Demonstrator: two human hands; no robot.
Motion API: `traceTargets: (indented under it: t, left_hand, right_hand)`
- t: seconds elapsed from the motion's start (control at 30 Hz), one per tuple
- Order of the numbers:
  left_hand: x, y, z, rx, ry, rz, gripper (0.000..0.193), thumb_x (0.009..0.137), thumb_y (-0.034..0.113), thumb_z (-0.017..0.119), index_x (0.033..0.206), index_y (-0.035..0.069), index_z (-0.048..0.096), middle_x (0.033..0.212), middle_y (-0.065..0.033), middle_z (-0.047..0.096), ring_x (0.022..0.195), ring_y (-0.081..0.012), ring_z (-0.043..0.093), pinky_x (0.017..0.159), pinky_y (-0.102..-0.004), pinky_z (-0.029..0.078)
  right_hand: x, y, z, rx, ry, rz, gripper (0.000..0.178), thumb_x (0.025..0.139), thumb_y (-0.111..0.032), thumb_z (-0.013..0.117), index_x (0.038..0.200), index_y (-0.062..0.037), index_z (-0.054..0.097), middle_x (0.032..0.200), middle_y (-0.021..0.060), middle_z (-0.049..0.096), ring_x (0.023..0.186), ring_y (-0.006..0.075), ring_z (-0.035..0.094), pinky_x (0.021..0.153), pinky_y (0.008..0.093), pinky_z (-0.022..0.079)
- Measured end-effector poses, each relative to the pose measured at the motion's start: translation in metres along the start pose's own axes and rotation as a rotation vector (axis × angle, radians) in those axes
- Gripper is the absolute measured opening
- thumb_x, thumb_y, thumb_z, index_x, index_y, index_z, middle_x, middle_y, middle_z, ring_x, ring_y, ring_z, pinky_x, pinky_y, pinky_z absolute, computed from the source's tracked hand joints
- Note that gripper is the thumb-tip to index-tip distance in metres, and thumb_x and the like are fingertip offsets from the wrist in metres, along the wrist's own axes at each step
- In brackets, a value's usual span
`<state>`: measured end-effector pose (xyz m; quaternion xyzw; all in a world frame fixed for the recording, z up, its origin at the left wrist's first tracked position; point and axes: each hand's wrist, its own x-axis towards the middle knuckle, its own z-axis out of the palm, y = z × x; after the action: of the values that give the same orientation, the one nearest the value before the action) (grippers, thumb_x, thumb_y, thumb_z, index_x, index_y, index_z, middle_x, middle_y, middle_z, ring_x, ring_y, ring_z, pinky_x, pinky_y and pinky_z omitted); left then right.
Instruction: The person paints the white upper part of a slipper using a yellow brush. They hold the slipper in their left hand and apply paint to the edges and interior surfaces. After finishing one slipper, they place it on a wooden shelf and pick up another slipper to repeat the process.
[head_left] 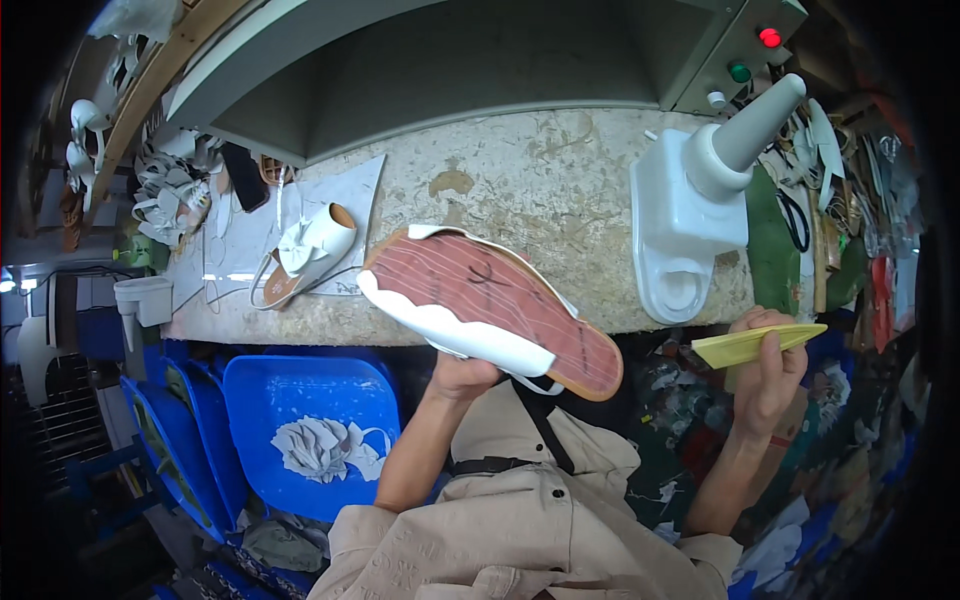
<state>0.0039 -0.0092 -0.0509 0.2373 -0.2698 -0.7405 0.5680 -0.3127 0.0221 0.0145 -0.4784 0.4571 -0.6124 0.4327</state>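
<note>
My left hand is closed on the near edge of a sandal, which is held underside up in front of my body. Its bottom is reddish brown with pale lines and a dark hand-drawn mark, and white upper material wraps over the edges. Off to the right, my right hand grips a yellow, flat, tapering piece between thumb and fingers; I cannot make out its exact kind. A white sandal with a bow stands on the worktable at the left.
A white device with a grey cone stands on the table's right side. Behind is a grey machine housing with red and green lights. A blue chair below left bears white scraps. A dark phone lies back left.
</note>
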Motion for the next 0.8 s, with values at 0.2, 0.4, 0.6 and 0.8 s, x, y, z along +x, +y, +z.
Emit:
traceTargets:
  t: [0.2,0.4,0.6,0.8]
  left_hand:
    - [-0.009,-0.001,-0.008,0.041,-0.031,-0.086,0.116,0.059,0.025,0.094,0.151,0.012,0.024,0.151,-0.0144,0.035,0.132,-0.0316,0.047,0.107,-0.0538,0.045]
    - [-0.014,-0.003,-0.016,0.068,-0.019,-0.081,0.110,0.058,0.020,0.091,0.149,0.011,0.030,0.148,-0.0148,0.042,0.132,-0.0318,0.048,0.111,-0.0516,0.041]
    - [-0.034,0.032,-0.035,0.197,0.048,0.118,0.077,0.063,0.013,0.087,0.129,0.003,0.049,0.114,-0.0094,0.061,0.108,-0.0213,0.060,0.091,-0.0362,0.050]
    - [-0.082,0.236,-0.072,1.070,0.473,-0.014,0.094,0.070,0.014,0.083,0.146,0.001,0.029,0.127,-0.0129,0.055,0.114,-0.0222,0.057,0.098,-0.0359,0.046]
  right_hand:
    - [-0.001,-0.013,-0.002,-0.194,0.015,-0.036,0.020,0.097,-0.013,0.053,0.106,0.0041,0.058,0.097,0.0101,0.055,0.089,0.0168,0.050,0.081,0.0296,0.039]
    - [-0.012,-0.007,-0.007,-0.178,0.156,0.005,0.020,0.097,-0.011,0.055,0.108,0.0045,0.059,0.106,0.0109,0.056,0.089,0.0154,0.055,0.082,0.0284,0.043]
    - [-0.014,-0.004,-0.008,-0.133,0.129,0.064,0.019,0.101,-0.013,0.050,0.108,0.0030,0.056,0.106,0.0102,0.055,0.091,0.0150,0.053,0.084,0.0280,0.042]
    - [-0.017,-0.004,-0.017,-0.176,0.120,0.098,0.017,0.102,-0.012,0.049,0.109,0.0020,0.056,0.105,0.0090,0.055,0.092,0.0131,0.052,0.084,0.0275,0.041]
